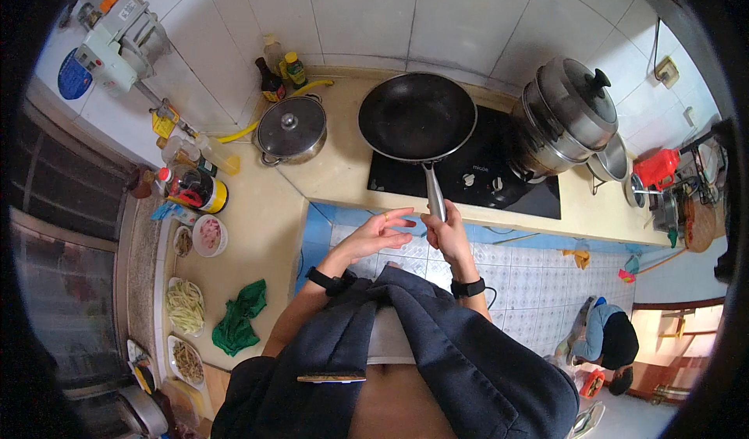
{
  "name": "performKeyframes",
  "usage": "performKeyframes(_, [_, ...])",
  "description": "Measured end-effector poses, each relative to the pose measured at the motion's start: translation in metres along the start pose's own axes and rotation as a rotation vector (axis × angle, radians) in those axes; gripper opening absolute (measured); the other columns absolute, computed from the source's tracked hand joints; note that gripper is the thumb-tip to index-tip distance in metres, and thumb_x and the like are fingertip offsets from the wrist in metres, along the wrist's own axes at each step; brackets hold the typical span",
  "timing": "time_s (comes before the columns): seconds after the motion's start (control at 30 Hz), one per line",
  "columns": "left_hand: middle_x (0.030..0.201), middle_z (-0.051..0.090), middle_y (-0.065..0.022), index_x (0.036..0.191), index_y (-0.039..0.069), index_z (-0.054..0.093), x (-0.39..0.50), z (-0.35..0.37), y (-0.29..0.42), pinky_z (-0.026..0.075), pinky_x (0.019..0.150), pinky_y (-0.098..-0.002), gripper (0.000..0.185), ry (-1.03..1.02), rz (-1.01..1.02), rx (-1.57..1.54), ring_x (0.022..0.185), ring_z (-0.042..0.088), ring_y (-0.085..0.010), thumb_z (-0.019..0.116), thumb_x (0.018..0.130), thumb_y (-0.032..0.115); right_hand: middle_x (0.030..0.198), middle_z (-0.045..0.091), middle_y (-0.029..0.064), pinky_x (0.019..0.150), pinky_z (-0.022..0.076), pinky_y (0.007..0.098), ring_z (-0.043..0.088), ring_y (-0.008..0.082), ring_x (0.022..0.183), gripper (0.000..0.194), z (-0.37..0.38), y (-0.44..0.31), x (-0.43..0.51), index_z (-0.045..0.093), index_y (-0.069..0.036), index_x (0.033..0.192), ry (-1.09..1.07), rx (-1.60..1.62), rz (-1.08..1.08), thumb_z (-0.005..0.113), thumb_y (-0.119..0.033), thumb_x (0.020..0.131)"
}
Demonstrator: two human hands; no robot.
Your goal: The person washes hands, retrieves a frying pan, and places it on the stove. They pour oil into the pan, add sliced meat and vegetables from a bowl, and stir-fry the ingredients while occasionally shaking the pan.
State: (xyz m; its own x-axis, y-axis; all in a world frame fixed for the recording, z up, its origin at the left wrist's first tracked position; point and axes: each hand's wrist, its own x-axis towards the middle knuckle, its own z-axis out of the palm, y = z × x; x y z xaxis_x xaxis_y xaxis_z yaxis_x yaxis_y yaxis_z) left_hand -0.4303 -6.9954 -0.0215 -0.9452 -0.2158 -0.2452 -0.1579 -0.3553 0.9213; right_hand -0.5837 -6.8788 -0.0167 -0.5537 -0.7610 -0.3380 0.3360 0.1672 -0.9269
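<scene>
My right hand (450,231) is closed around the metal handle of a black frying pan (418,116). The pan is over the left part of a black glass gas hob (503,196), tilted so that its dark inside shows; whether it rests on the burner cannot be told. Just left of the handle, my left hand (380,232) is held with its fingers apart, a ring on one finger and nothing in it. To the left of the pan stands a lidded steel pot (292,130). A stack of steamer pots (559,117) sits on the hob's right side.
Along the left counter are a sauce bottle (196,190), a bowl of pink sliced food (210,235), a plate of pale green strips (185,307), a plate of brownish strips (186,362) and a green cloth (240,318). A person (608,336) bends down at the lower right.
</scene>
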Motion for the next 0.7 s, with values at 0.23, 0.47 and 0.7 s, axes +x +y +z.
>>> performKeyframes(0.23, [0.132,0.044,-0.0199,0.143,0.01,0.028,0.009,0.007,-0.002,0.048,0.091,-0.0321,0.073,-0.158,-0.029,0.056,0.106,0.059,-0.0206,0.069,0.083,0.011,0.056,0.045,-0.001,0.032,0.0264,0.0234,0.039,0.007,0.037,0.034,-0.018,0.022,-0.014,0.041,-0.003,0.11,0.006,0.054,-0.015,0.059,-0.002,0.082])
performKeyframes(0.47, [0.135,0.044,-0.0134,0.145,0.013,0.024,0.012,0.008,-0.001,0.047,0.094,-0.0335,0.075,-0.255,-0.056,0.08,0.113,0.054,-0.0217,0.066,0.083,0.007,0.059,0.041,0.0003,0.035,0.0263,0.0214,0.036,0.0061,0.04,0.03,-0.032,0.01,0.008,0.041,-0.003,0.108,-0.11,0.307,-0.056,0.054,-0.001,0.082])
performKeyframes(0.7, [0.136,0.043,-0.0149,0.146,0.013,0.02,0.007,0.002,0.004,0.047,0.093,-0.0329,0.078,-0.222,-0.021,0.129,0.111,0.054,-0.0206,0.066,0.084,0.006,0.063,0.041,0.001,0.035,0.028,0.0193,0.035,0.0047,0.04,0.029,-0.023,-0.01,0.019,0.042,0.0,0.107,-0.197,0.43,-0.006,0.053,0.0,0.08])
